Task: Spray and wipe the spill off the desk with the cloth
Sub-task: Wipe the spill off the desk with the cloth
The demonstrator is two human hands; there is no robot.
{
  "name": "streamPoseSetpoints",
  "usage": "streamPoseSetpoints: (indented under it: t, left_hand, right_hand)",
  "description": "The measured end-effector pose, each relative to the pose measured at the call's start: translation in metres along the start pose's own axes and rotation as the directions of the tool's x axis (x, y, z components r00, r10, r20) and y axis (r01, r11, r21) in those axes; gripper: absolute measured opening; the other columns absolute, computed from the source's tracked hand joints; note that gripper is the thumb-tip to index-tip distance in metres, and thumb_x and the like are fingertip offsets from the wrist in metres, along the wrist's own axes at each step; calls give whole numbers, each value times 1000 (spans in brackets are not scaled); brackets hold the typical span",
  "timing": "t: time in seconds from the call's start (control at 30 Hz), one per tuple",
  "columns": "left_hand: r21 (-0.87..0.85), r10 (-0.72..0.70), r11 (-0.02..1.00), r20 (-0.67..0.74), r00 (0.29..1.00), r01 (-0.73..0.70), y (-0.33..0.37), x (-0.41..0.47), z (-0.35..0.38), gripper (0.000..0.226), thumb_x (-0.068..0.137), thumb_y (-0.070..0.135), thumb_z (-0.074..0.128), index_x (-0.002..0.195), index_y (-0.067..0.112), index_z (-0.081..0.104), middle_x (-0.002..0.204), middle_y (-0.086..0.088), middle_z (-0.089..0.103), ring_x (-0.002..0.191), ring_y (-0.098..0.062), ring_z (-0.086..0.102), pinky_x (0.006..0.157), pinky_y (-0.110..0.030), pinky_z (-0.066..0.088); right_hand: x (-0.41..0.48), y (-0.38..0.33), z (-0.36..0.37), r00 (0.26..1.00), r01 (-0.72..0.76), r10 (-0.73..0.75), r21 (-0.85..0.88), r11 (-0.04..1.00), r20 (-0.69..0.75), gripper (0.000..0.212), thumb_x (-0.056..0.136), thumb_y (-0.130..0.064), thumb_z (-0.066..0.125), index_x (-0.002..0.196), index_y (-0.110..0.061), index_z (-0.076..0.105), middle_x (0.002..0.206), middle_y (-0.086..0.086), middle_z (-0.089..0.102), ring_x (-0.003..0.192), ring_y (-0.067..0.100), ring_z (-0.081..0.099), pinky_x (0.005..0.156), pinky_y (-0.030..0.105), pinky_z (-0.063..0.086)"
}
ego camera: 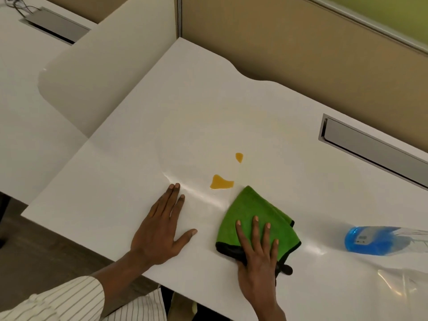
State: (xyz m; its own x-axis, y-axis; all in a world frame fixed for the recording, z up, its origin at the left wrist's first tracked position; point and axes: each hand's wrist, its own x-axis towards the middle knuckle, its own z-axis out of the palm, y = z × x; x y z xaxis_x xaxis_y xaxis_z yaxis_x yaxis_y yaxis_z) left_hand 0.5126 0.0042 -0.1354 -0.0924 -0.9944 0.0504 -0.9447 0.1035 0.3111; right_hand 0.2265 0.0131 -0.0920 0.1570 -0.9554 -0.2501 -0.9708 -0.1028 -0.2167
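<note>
Spill [221, 182] sits just past our right hand [257, 253], flat on the cloth [252, 212]. Our left hand [159, 230] rests open beside. We push forward, pressing evenly.

single head cam, close, wide-angle, fwd and down onto desk [139, 140] and hands

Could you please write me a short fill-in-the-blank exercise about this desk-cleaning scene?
1. The right hand presses flat on a folded ____ cloth.
2. The orange spill on the desk shows as ____ separate patches.
3. The spray bottle holding blue liquid lies on its ____.
4. The left hand rests ____ on the desk.

Missing words: green; two; side; flat
</note>
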Motion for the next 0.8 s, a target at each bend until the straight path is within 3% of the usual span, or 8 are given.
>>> streamPoseSetpoints:
  t: [0.17, 0.47, 0.67, 0.8]
  left_hand:
    - [4, -10, 1000, 8, 1000, 10, 0, -1, 0, 99, 106, 74, 46, 173, 3, 28, 187, -14, 8, 174, -29, 10, 135, -48, 30]
    - [-15, -18, 1000, 3, 1000, 18, 1, -1, -2, 100, 106, 75, 46, 173, 3, 29, 187, -14, 11, 174, -28, 11, 135, -49, 32]
    - [-10, -15, 1000, 3, 1000, 15, 0, -1, -3, 99, 105, 73, 51, 172, 3, 30, 186, -15, 11, 174, -29, 11, 134, -49, 33]
    - [-11, -3, 1000, -12, 1000, 3, 0, 0, -2, 99, 105, 71, 53, 173, 2, 29, 186, -16, 11, 174, -30, 12, 133, -49, 34]
  right_hand:
    - [64, 6, -16, 998, 54, -54, -26, 998, 9, 104, 85, -13, 59, 164, -48, 1, 176, -1, -16, 161, 34, -21, 130, 64, 0]
    - [188, -6, -48, 1000, -23, 23, 2, 1000, -4, 85, 98, -15, 53, 165, -45, 10, 178, 3, -5, 163, 39, -12, 128, 68, 0]
    - [137, -18, -37, 998, 36, -34, -30, 999, 43, 89, 98, -18, 54, 165, -45, 2, 177, 1, -14, 162, 37, -17, 129, 66, 3]
    - [63, -31, -14, 995, 85, -84, -9, 996, 45, 100, 90, -15, 54, 163, -48, -6, 174, -2, -23, 160, 34, -27, 130, 63, -4]
